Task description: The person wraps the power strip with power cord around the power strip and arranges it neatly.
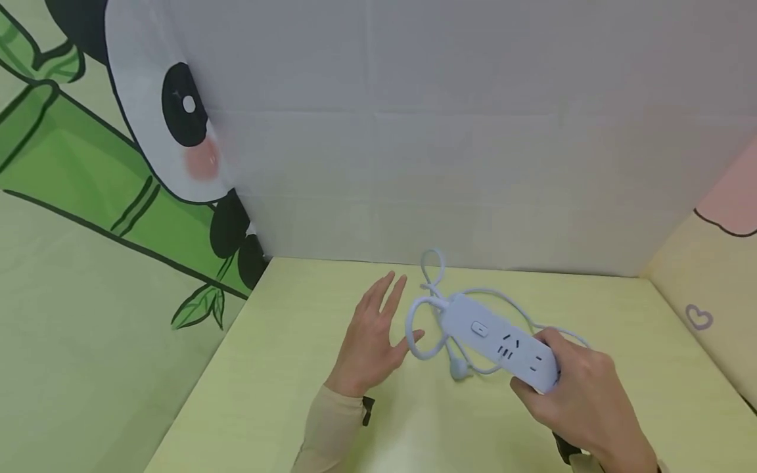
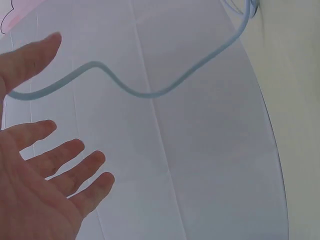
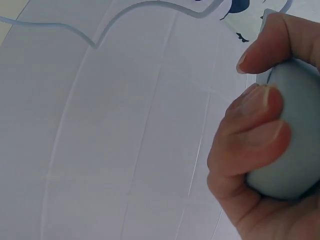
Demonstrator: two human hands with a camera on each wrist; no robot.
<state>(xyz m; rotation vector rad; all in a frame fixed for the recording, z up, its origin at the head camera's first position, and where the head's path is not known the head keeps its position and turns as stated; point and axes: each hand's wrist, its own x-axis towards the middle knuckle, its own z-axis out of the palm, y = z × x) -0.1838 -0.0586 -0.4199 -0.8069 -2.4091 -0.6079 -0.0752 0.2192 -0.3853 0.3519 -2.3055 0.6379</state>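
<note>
A white power strip (image 1: 493, 338) is gripped at its near right end by my right hand (image 1: 585, 387), the socket face turned up toward the head camera. In the right wrist view, fingers and thumb curl round the strip's pale end (image 3: 295, 145). From its far end the cord (image 1: 412, 332) loops out and trails behind the strip, with the plug (image 1: 458, 368) hanging below. To the left of that loop, my left hand (image 1: 372, 332) is spread with fingers straight, holding nothing. The left wrist view shows the cord (image 2: 150, 94) running past the thumb.
A pale yellow table (image 1: 278, 368) lies under both hands. Behind it stands a grey-white wall (image 1: 461, 164). The left wall (image 1: 89, 295) carries a panda and bamboo picture, and a cream wall (image 1: 692, 282) with a small heart closes the right side.
</note>
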